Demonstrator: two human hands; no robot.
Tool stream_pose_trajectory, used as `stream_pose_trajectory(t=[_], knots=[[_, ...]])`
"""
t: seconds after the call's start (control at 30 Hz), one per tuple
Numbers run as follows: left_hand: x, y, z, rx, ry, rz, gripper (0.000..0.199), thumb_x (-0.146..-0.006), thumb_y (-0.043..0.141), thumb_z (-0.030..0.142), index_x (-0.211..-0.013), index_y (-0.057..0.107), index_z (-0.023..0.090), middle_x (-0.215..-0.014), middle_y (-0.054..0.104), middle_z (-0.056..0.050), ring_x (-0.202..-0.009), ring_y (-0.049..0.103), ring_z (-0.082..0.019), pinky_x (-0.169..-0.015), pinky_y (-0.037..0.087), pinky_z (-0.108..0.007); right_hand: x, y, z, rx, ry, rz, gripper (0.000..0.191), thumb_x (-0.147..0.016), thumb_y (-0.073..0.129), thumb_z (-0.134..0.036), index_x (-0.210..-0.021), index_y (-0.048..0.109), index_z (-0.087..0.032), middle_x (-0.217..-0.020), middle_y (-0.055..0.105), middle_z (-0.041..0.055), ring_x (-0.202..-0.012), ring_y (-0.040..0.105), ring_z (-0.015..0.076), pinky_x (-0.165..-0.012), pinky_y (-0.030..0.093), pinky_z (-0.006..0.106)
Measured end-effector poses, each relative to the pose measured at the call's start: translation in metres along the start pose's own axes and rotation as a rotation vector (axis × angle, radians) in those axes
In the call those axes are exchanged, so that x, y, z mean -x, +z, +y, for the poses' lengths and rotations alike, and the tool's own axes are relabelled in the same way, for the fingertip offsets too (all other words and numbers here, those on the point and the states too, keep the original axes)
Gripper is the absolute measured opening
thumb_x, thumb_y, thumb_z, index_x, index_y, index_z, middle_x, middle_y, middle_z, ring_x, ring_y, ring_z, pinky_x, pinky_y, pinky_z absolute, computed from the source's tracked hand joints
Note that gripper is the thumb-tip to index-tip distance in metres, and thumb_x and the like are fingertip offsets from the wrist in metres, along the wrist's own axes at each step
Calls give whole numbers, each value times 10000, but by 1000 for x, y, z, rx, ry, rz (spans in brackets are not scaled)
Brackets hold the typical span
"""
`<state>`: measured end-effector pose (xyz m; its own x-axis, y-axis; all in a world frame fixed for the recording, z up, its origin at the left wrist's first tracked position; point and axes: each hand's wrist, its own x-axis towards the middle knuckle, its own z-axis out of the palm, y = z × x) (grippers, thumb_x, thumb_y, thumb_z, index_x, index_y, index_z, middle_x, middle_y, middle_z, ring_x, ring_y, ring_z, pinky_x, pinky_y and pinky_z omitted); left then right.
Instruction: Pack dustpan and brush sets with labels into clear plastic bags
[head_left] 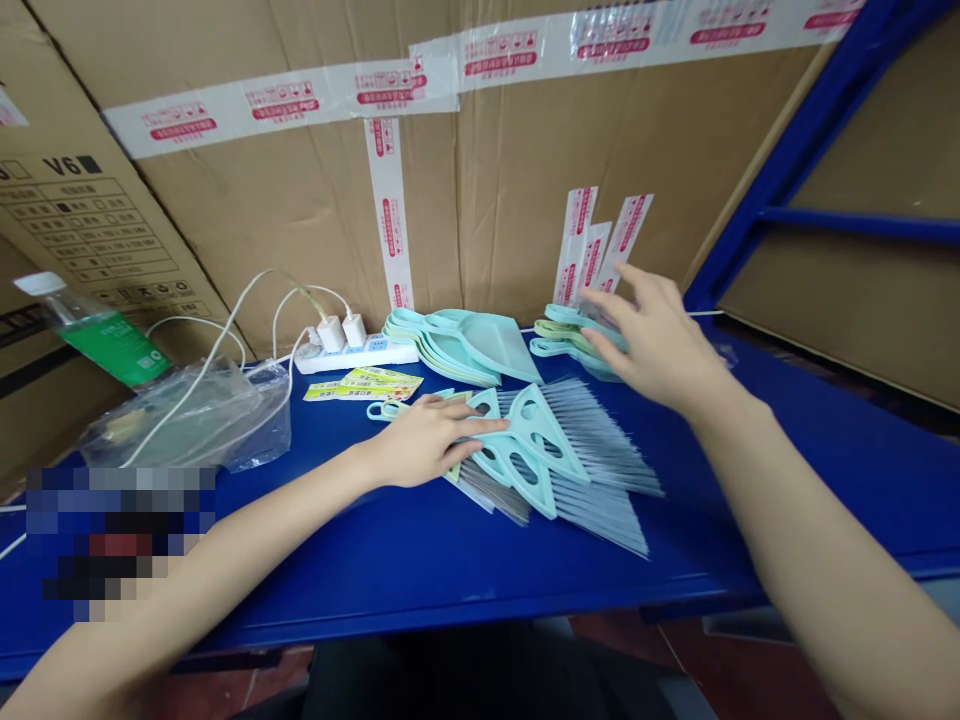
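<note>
My left hand is closed over the handle of the top light-blue hand brush, its index finger stretched along the neck. This brush lies on a fanned pile of brushes with grey bristles pointing right. Raised at the right, my right hand has its fingers spread and holds nothing. Beneath and beside those fingers is a small pile of light-blue and green looped handles; my hand partly hides what they belong to. Behind the brushes sits a stack of light-blue dustpans.
A white power strip with plugged-in chargers and cables stands behind yellow-green packets. To the left are a crumpled clear plastic bag and a green-labelled bottle. Taped cardboard backs the blue tabletop; a blue metal frame rises right.
</note>
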<state>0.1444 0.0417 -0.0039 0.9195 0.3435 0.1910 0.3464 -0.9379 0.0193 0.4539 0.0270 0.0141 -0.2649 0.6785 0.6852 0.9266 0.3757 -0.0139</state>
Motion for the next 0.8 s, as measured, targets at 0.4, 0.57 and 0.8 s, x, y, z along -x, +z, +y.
stream_pose_trajectory(t=[0.4, 0.57, 0.8], knots=[[12, -12, -25, 182, -22, 49, 428, -941, 444, 150, -1307, 642, 251, -1174, 720, -68, -998, 680, -201, -852, 519, -356, -3, 18, -15, -18, -36, -204, 513, -948, 485, -496, -1368, 579, -218, -1452, 540, 172, -1344, 489, 404, -1054, 440, 646], [13, -5, -27, 216, -19, 157, 329, -999, 457, 252, -1228, 691, 228, -1082, 739, -81, -942, 677, -207, -802, 518, -354, -2, 18, -16, -31, -38, -280, 543, -931, 488, -579, -1337, 613, -240, -1375, 619, 152, -1290, 555, 370, -1040, 474, 605], [12, -9, -27, 200, -6, 183, 318, -1025, 457, 310, -1223, 694, 234, -1016, 721, -78, -907, 626, -194, -814, 501, -345, -3, 15, -14, -124, -14, -319, 528, -954, 433, -586, -1300, 649, -252, -1285, 682, 136, -1210, 616, 357, -1005, 501, 587]])
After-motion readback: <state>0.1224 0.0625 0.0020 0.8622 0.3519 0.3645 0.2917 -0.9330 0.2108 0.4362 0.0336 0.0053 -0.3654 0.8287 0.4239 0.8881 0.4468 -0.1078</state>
